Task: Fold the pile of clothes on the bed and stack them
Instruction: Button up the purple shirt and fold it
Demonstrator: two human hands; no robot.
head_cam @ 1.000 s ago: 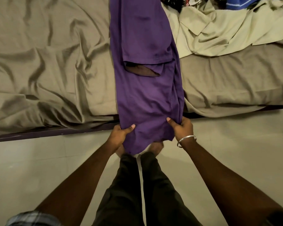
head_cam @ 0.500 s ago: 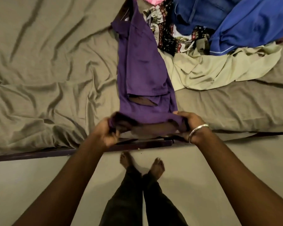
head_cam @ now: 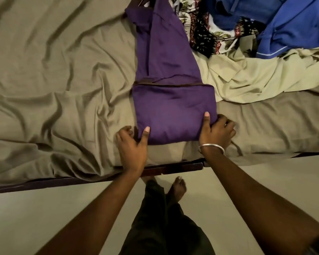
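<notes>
A purple garment lies lengthwise on the olive bedsheet, its lower end folded up into a flat panel near the bed's front edge. My left hand pinches the panel's lower left corner, thumb on top and fingers tucked under the cloth. My right hand, with a silver bangle at the wrist, grips the lower right corner the same way. A pile of unfolded clothes sits at the back right: a blue garment, a patterned black, red and white cloth, and a pale green garment spread beside the purple one.
The dark wooden bed frame runs along the front edge of the mattress. Below it is pale floor with my legs and bare feet. The left half of the bed holds only the wrinkled sheet.
The purple garment's lower end hung over the bed edge; both hands lifted it and folded it up onto the mattress, where it lies flat. The view shifted farther over the bed.
</notes>
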